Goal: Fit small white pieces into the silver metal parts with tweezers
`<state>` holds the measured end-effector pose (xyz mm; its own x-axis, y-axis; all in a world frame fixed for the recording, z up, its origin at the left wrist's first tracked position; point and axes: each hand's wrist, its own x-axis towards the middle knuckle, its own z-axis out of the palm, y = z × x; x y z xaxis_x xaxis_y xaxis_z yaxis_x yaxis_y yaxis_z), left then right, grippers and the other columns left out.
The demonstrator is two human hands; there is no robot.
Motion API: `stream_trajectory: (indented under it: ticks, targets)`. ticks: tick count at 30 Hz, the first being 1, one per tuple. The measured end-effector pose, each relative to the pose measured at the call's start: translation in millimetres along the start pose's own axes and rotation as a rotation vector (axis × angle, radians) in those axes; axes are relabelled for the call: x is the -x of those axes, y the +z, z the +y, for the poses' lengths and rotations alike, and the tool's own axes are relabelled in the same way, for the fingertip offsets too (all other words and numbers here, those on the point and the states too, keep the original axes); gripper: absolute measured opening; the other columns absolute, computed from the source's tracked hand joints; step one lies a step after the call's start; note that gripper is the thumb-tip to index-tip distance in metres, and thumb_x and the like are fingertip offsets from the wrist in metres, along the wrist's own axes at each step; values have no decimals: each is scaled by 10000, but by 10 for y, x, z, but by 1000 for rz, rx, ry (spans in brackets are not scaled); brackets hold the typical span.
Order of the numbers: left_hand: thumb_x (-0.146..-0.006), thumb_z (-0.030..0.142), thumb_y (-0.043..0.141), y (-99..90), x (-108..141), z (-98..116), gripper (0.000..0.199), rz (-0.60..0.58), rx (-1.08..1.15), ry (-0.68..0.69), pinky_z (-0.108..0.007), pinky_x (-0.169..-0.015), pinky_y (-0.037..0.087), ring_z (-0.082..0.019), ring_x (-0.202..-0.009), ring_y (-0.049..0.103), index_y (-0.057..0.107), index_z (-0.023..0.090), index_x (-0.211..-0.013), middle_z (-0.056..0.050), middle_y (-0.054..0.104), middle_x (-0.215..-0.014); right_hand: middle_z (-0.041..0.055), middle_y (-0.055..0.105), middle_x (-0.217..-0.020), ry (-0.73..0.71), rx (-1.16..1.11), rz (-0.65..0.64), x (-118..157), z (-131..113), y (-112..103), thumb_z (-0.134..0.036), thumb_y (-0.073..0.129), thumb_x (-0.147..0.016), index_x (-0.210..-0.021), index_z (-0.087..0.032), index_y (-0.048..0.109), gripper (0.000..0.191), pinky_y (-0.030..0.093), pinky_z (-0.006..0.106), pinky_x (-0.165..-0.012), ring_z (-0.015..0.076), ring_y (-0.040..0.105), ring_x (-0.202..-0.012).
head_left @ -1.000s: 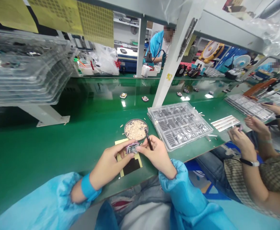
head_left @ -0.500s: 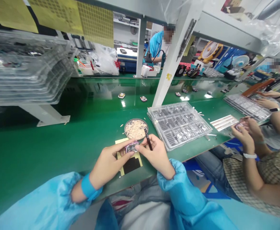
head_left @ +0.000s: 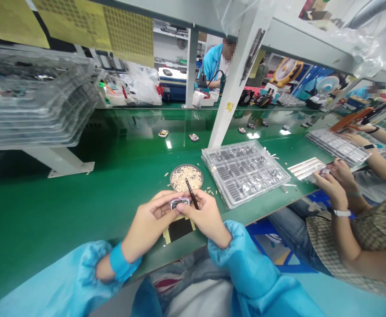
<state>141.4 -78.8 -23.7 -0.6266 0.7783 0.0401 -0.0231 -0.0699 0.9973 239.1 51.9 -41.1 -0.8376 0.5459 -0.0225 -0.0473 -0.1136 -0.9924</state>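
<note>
My left hand [head_left: 146, 224] is closed round the edges of a small electronic device housing with a purple rim [head_left: 180, 201]. Black tweezers [head_left: 192, 193] slant up out of my right hand [head_left: 205, 214], their working end hidden by the fingers. The right thumb presses on the face of the housing, partly covering it. Under both hands lies a yellow-edged sheet with a black patch [head_left: 180, 230]. Just beyond them, a round dish [head_left: 171, 180] holds many tiny pale pieces, and a few more are scattered beside it.
Right of the dish sits a stack of clear compartment trays [head_left: 246, 174] with parts. Small devices [head_left: 194, 137] rest farther back, near a white post [head_left: 224, 105]. Tray stacks [head_left: 37, 101] stand at left. A co-worker's hands [head_left: 333, 180] work at right beside a strip sheet [head_left: 307, 168].
My right hand has shifted left with the tweezers, and its thumb now lies across the housing's face. The housing has tilted slightly. Scattered pieces right of the dish have come into sight.
</note>
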Motion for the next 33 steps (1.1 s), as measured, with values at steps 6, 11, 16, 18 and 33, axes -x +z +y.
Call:
stream_trajectory:
  ticks: [6, 11, 16, 18, 33]
  targets:
    - [-887, 350, 671, -15, 24, -41, 360, 13, -240, 27, -359, -991, 541, -251, -1134, 646, 717, 244, -1227, -77, 689, -1225, 13, 681, -764, -7, 47, 24, -10, -18, 14, -367, 814, -707, -822, -184, 671, 259, 507, 300, -683, 175, 611, -693]
    - [-886, 391, 658, -21, 39, -18, 342, 31, -377, 29, -379, -978, 528, -280, -1124, 655, 747, 218, -1167, -73, 723, -1229, -7, 632, -698, -60, 155, 19, -14, -69, 14, -359, 772, -739, -755, -189, 637, 218, 461, 275, -635, 158, 560, -661]
    - [-900, 363, 651, -1, 73, -11, 309, 59, -404, 61, -329, -940, 521, -255, -1108, 662, 752, 225, -1157, -53, 737, -1199, -25, 581, -665, -66, 184, 12, -23, -91, 25, -366, 757, -743, -715, -198, 589, 239, 415, 258, -593, 143, 516, -629]
    - [-899, 352, 653, 4, 77, -22, 300, 63, -392, 58, -324, -930, 521, -253, -1095, 667, 757, 220, -1147, -53, 743, -1184, -35, 553, -644, -72, 192, 16, -31, -82, 24, -362, 759, -742, -696, -199, 568, 255, 396, 251, -573, 131, 487, -606]
    - [-884, 325, 653, -44, 12, -143, 324, 66, -432, 13, -315, -869, 527, -239, -1037, 667, 736, 222, -1180, -53, 730, -1197, 64, 683, -890, -424, 461, -18, -92, -175, -214, -257, 636, -911, -899, -197, 721, 105, 511, 322, -818, 202, 644, -880]
